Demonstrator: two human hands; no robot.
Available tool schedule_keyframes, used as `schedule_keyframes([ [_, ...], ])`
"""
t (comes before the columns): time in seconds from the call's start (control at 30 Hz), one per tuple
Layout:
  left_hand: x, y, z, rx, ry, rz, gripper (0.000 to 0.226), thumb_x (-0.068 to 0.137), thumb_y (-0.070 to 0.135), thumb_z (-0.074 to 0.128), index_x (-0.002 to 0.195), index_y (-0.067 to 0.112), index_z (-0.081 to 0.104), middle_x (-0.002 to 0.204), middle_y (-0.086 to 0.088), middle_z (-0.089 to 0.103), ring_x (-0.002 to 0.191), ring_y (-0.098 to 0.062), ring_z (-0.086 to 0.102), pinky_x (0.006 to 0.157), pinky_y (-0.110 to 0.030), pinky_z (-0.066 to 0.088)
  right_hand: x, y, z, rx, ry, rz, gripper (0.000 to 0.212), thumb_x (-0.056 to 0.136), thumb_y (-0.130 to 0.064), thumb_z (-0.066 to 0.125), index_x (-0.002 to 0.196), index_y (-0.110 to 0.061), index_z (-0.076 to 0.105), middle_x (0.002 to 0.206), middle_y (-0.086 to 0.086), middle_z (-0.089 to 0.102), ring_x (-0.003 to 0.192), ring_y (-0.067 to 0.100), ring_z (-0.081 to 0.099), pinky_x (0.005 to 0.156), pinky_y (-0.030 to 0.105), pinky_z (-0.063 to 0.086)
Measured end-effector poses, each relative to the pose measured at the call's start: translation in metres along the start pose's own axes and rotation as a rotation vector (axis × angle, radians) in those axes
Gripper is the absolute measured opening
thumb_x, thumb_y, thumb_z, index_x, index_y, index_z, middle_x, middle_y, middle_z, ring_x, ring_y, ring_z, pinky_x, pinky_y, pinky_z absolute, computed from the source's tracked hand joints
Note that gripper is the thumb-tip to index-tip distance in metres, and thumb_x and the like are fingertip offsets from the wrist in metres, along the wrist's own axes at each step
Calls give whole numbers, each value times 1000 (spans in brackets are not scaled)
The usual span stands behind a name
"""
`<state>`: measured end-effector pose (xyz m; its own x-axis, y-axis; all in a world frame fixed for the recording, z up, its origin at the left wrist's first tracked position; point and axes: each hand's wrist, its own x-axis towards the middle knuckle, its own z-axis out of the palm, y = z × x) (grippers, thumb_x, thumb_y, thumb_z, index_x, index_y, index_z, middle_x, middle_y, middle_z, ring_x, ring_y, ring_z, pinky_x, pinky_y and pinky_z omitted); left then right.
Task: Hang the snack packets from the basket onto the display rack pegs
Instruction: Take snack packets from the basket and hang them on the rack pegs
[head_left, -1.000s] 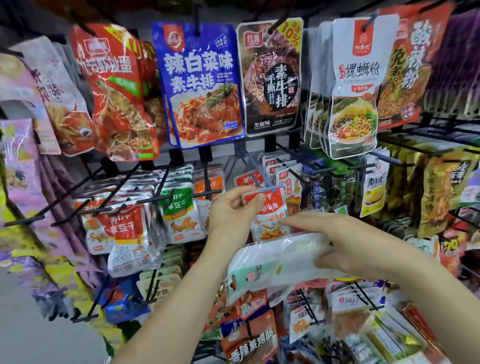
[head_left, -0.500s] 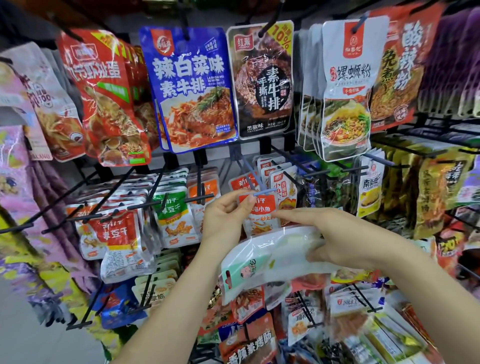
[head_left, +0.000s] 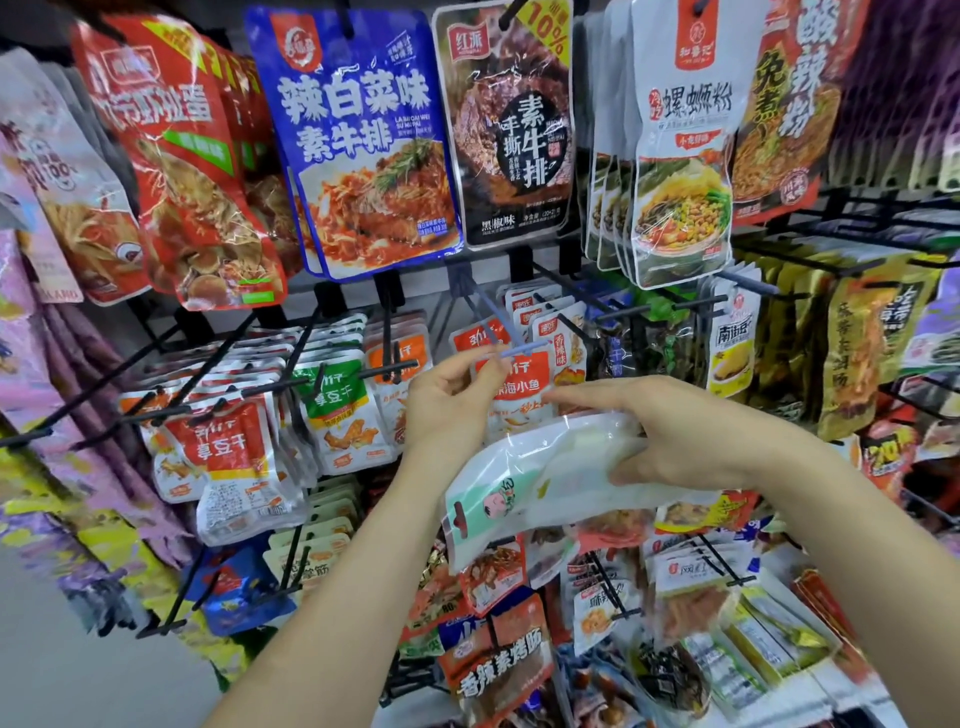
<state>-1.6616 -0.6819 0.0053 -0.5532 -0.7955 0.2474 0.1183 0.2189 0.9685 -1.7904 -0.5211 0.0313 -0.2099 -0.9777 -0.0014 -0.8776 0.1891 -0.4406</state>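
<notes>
Crowded black wire rack fills frame. At centre my left hand pinches small orange-white foil packet at pale blue peg tip; right hand grips white-green plastic pouch just below. Risk: hole misses tip, packet drops.

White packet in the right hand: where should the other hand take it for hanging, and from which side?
Best guess: pinch the green header end beside the hang slot, coming from the left. The white packet lies sideways with that end free, while the right hand grips the opposite end.
</notes>
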Motion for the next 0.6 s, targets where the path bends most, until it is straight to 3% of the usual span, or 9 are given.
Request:
schedule_keyframes([
  [0.07,0,1,0,-52,-14,-81,17,92,20,64,105,19,74,98,2,75,98,-16,70,89,-38,56,-1,0,-1,14,3,2,87,82,-8,75,146,-47,31,151,-29,30,140,-6,25,111,16,24],
  [0.13,0,4,1,-40,-28,-81,18,93,19,62,106,18,74,99,1,75,98,-15,70,88,-38,56,-2,-1,-2,24,1,5,86,82,-8,75,145,-47,32,150,-29,32,140,-5,26,113,19,26],
  [0.23,1,9,3,-2,-22,-31,17,94,14,59,92,24,73,88,6,73,79,-2,68,69,-18,56,-3,-1,-6,19,-2,7,82,82,-8,75,143,-47,37,146,-33,34,137,-7,29,112,19,28],
  [0.33,2,12,4,44,-5,-38,23,94,13,59,80,27,70,76,9,70,64,1,63,54,-14,51,-1,0,-10,20,0,11,80,82,-8,75,142,-47,40,145,-34,35,134,-6,36,109,17,31],
  [0.5,5,16,1,90,-22,-45,22,92,14,62,76,26,72,63,11,68,60,-5,61,55,-20,50,-1,3,-13,69,31,-36,73,80,-9,77,129,-53,47,135,-40,41,125,-16,35,96,3,28],
  [0.6,6,16,1,33,-43,-127,24,94,15,58,77,27,70,59,15,68,52,4,59,48,-12,47,1,2,-13,82,44,-53,70,79,-9,78,113,-61,44,121,-49,38,117,-21,34,90,-5,27],
])
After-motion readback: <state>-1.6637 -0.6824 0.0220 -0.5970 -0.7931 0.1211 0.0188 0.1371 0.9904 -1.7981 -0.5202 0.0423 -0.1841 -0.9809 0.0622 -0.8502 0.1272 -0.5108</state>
